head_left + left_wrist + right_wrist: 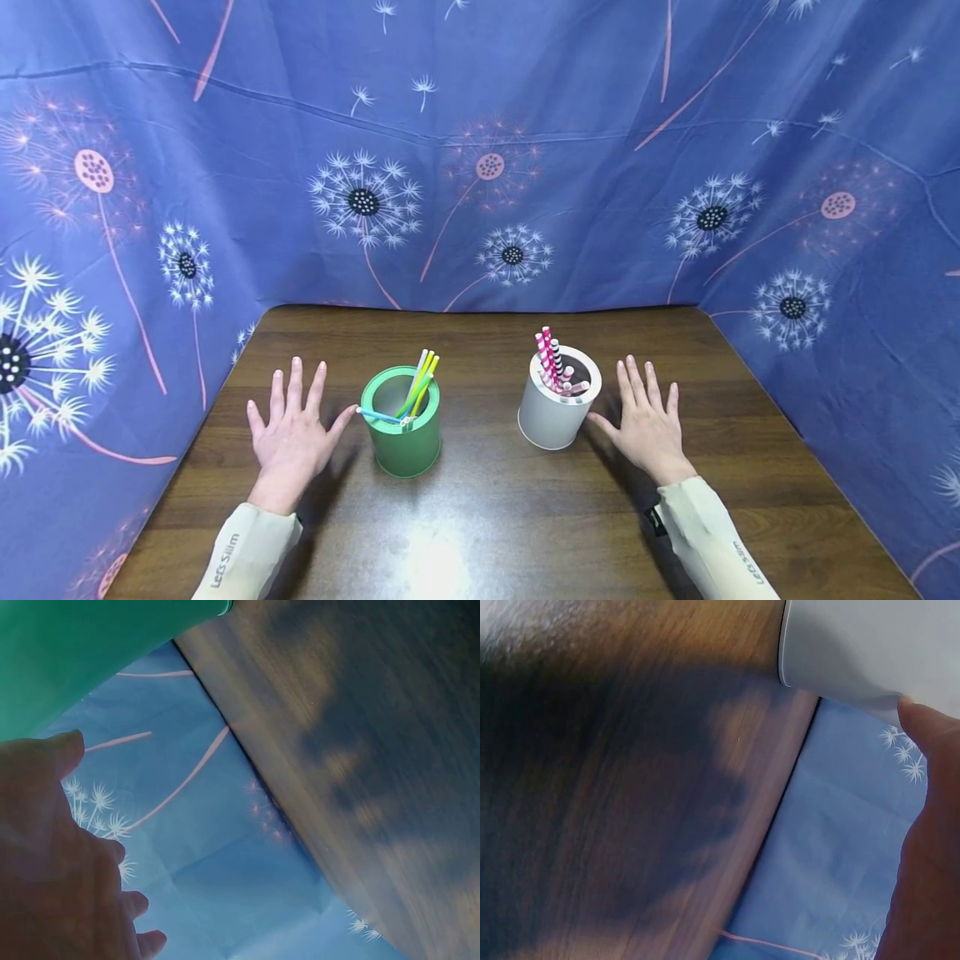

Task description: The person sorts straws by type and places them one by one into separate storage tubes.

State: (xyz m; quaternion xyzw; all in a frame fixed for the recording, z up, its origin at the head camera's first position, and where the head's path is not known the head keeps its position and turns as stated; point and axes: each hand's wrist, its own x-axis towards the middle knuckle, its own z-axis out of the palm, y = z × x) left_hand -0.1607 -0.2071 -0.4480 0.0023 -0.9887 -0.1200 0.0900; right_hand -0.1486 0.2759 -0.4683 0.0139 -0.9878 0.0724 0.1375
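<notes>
On the table's left half stands a green canister (pixel 407 446) with several straws (pixel 422 383) in yellow, green, blue and white leaning inside it. My left hand (pixel 292 429) is spread beside it, fingers straight, the thumb tip close to the rim; whether it touches I cannot tell. A white canister (pixel 551 421) stands to the right and holds several patterned paper straws (pixel 551 362), pink and white or black and white. Spread flat with straight fingers, my right hand (pixel 647 425) is at its right side, thumb tip at the wall. Neither hand holds anything.
The brown wooden table (pixel 480 508) runs back to a blue dandelion-print cloth (pixel 450 208) that hangs behind it and at both sides. Between the two canisters lies a stretch of table top, with a bright glare spot near the front.
</notes>
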